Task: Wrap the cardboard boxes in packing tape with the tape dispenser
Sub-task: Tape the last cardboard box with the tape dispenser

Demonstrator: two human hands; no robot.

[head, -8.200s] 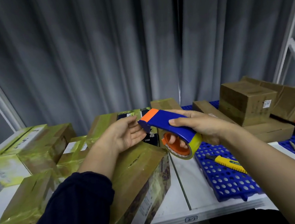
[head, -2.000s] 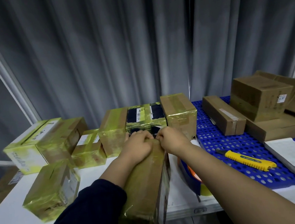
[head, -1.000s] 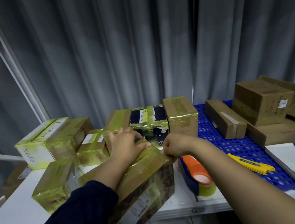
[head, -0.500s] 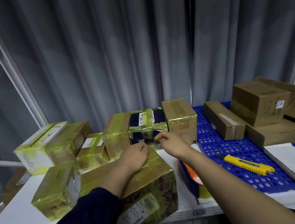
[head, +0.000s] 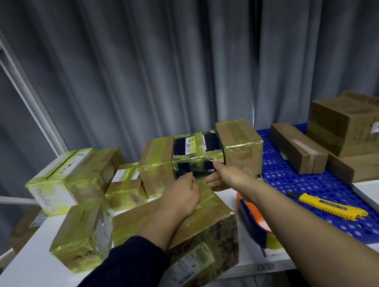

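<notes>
Two risks stand out. First, the large brown cardboard box banded in yellowish clear tape (head: 200,224) seems to hang its near corner past the front edge of the white counter (head: 34,279). With both hands working at its far end, a hard push or lift there could rock it and send it sliding toward the person. Second, the blue and orange tape dispenser with its yellow-green roll (head: 251,216) lies on the counter directly beneath the right forearm, close to the front edge. A careless sweep of that arm could knock it off. A tape end not rubbed flat would likely wrinkle or peel.

The left hand (head: 181,198) sits knuckles-up on the box's top, its fingers (head: 188,181) bent at the far top edge. I cannot tell whether they pinch tape or only press. The right hand (head: 221,178) holds nothing: its thumb is raised and its fingers (head: 212,184) lie fairly straight against the box's far end, just right of the left fingers. The box lies under and nearer than both sets of fingers. The dispenser, ungripped, sits nearer than the right fingers and to their right, well apart from them. Just beyond the fingers stands a dark taped carton (head: 196,152).
</notes>
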